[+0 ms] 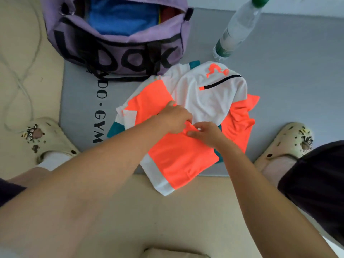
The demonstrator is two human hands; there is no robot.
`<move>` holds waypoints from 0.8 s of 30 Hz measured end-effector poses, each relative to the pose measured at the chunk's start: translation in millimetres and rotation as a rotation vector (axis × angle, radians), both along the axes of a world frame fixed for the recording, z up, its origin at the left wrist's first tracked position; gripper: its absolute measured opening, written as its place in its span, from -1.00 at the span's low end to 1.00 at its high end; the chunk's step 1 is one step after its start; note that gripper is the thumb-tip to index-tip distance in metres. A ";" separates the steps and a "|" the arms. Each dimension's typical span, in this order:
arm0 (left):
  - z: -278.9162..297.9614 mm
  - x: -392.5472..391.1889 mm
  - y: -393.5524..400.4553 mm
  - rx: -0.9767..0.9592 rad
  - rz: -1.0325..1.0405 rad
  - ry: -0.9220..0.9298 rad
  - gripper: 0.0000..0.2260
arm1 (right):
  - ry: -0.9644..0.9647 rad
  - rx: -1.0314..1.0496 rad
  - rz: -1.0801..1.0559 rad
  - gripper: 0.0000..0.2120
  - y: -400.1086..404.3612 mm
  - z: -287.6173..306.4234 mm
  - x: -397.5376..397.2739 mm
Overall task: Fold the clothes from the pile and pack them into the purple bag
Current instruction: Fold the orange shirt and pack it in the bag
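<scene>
Cream clog (48, 138) w/ dark charms sits far left on the beige floor (186, 211), a pale cord (22, 75) looping beyond it. Purple bag (119, 51) stands open at the far edge of the grey mat (288, 81), blue fabric (122, 17) showing inside. Orange/white/teal garment (178, 161) lies crumpled mid-mat, just in front of the bag, its near corner hanging over onto the floor. Left hand (175, 118) is down on the garment, fingers curled, pinching an orange fold at centre. Right hand (206, 135) meets it, fingertips touching the same fold; thumb & index pinch the cloth. Clear water bottle (240, 28) w/ green cap stands on the mat right of the bag. 2nd clog (290, 140) far right.
</scene>
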State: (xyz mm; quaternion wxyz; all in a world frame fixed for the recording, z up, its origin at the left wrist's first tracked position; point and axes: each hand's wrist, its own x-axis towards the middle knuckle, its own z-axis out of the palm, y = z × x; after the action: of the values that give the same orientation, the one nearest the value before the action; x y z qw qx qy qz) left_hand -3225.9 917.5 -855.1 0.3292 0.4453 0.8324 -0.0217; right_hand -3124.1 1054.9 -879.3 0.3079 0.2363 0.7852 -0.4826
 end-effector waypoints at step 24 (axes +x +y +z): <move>-24.1 -54.7 -94.0 0.141 0.605 0.133 -0.62 | 0.329 0.715 0.114 -0.79 51.9 -0.5 -34.7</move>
State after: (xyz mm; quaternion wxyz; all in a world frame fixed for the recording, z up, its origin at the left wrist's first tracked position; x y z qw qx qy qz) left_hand -3280.5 823.5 -879.2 0.2337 0.1966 0.9463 0.1060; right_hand -3158.9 1106.8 -879.8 0.1024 0.2042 0.9544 -0.1924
